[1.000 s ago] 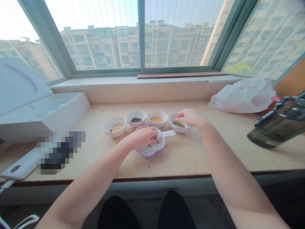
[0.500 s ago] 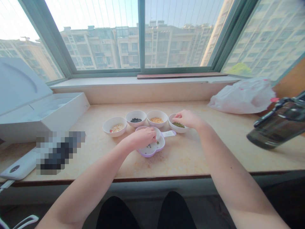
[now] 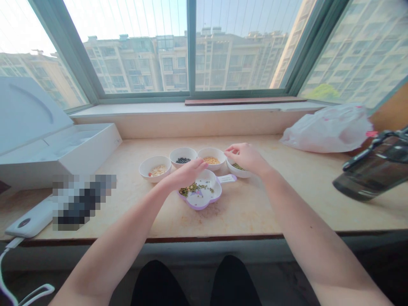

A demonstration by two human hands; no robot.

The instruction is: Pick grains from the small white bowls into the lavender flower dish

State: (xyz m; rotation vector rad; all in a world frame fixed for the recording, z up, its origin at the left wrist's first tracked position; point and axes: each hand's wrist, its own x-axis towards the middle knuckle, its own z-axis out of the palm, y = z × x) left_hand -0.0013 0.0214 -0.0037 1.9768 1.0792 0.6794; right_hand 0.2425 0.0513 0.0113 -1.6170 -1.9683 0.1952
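Grip uncertain on your left hand [image 3: 190,171], its fingers held close together above the back of the purple-rimmed tray [image 3: 200,207], while your right hand [image 3: 245,158] bends its fingers above the green-bean bowl [image 3: 241,173]; how far either is open, and whether either has hold of a bean, you cannot tell from this view. Green beans lie in the tray's left lobe and across its middle, its handle reaching right toward that bowl. Behind and to the left, the corn bowl [image 3: 210,151], black-bean bowl [image 3: 182,152] and flake bowl [image 3: 155,179] complete a shallow arc. Bare worktop [image 3: 255,208] runs from your tray to the front edge, and a further strip lies between the bowls and the sill wall. Open room spreads left to the white box [image 3: 91,146] and blurred object [image 3: 84,204], and right, past your forearm, to the dark jug [image 3: 358,185] and plastic bag [image 3: 328,127]
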